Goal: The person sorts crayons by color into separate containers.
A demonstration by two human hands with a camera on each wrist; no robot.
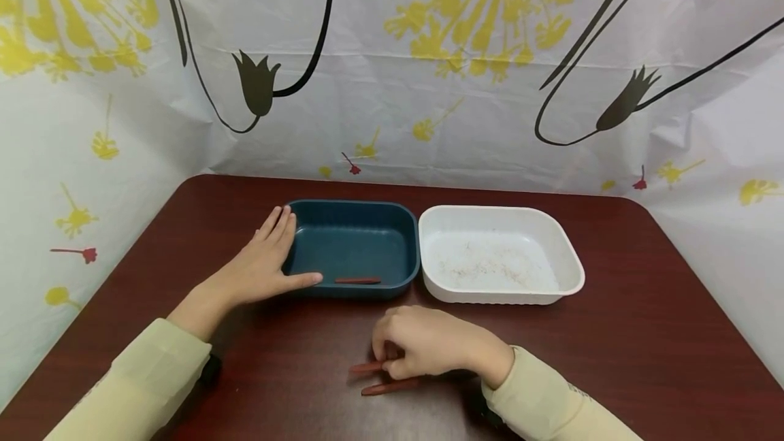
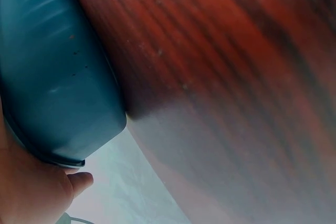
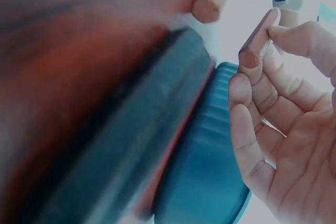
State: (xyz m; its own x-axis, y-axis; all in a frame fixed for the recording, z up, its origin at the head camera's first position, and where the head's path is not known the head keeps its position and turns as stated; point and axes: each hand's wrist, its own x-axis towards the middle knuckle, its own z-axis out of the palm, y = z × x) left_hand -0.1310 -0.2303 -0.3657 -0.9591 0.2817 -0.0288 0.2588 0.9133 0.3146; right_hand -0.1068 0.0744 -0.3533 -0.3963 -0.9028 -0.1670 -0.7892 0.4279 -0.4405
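Stick of reddish-brown colour (image 1: 366, 367), slim and straight, is at the near side of the table (image 1: 294, 373), with one end pinched between the thumb and fingers of the right hand (image 1: 422, 342). In the right wrist view its end looks blunt and faceted. I judge it light, stiff and possibly a little brittle; the flat sides should keep it from rolling much, though a smooth surface could slip. A pinch across the flats near the middle would balance it better than one at the tip.

Just beside it, on its near side, lies a second stick (image 1: 388, 387), partly hidden by the right hand. A third stick (image 1: 358, 280) lies inside the teal tray (image 1: 352, 205), along the near wall.

The left hand (image 1: 260, 264) is spread over the left end of that tray, fingers extended against the left rim and thumb reaching over the near-left corner; it is not clenched. Right of the teal tray and close against it stands a white tray (image 1: 502, 295) with fine brownish specks on its floor. Pale sleeves (image 1: 137, 373) cover both forearms. Beyond the table's far edge hangs a white cloth (image 1: 367, 73) printed with yellow flowers.
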